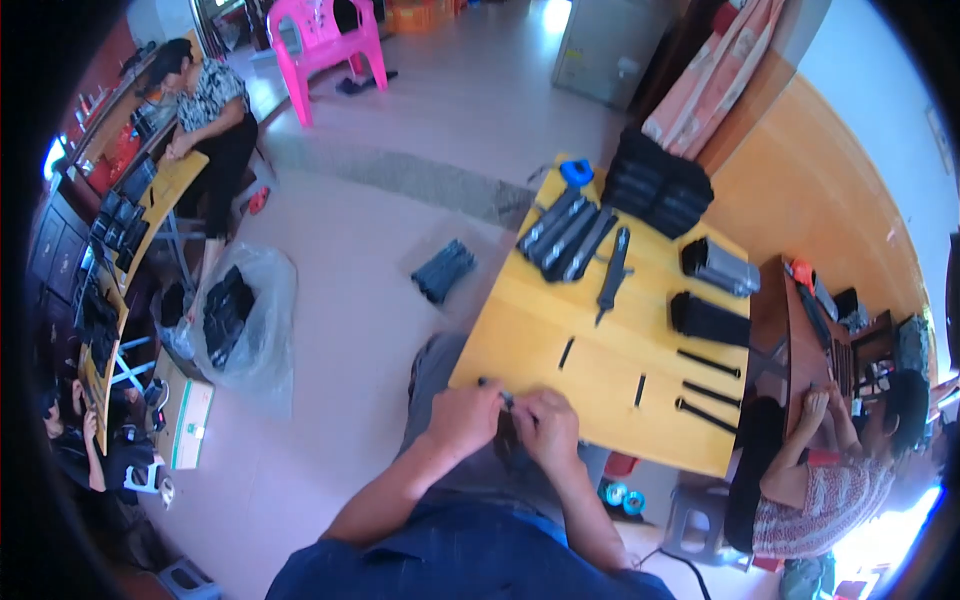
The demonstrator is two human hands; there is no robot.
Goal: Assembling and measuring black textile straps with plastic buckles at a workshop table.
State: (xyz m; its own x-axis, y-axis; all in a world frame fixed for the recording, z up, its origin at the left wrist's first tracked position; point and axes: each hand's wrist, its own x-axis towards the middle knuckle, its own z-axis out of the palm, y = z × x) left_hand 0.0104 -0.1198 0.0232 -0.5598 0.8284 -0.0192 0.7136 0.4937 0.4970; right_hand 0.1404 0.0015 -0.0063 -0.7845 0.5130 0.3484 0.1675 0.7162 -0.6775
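Note:
At the near left edge of the yellow table [640, 300], my left hand [465, 415] and my right hand [546, 425] meet with curled fingers. Both pinch a small dark piece [507, 400] between them, too covered to name. Ahead of my hands two short black strips [567, 352] lie apart on the tabletop. To the right are several longer black straps [709, 364], each with a knob-like end. Farther back rest a long flat black strap piece [614, 272] and a row of similar grey-black ones [566, 235].
Black bundles [658, 183] and grey-black rolls [720, 267] line the table's far and right sides, near a blue tape roll [576, 172]. A dark bundle [443, 270] and a plastic bag [255, 320] lie on the floor. People sit working left and right. A pink chair [325, 45] stands beyond.

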